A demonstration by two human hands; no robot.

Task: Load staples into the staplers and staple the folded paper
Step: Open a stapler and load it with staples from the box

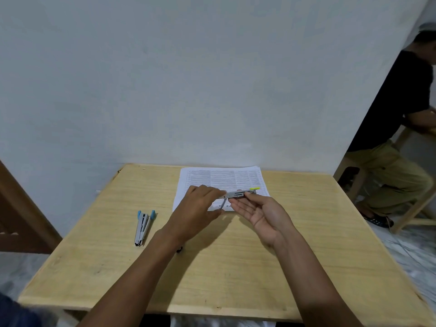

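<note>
A small metal stapler with yellow tips is held above the printed paper. My left hand pinches its near end, where a thin metal pusher rod hangs down. My right hand, palm up with fingers spread, supports the stapler's body from below with its fingertips. A second metal stapler with blue tips lies open on the wooden table, to the left of my left arm. No loose staples can be made out.
The table stands against a pale wall. At the far right a person in a black shirt sits on a wooden stool. A brown wooden piece stands at the left edge.
</note>
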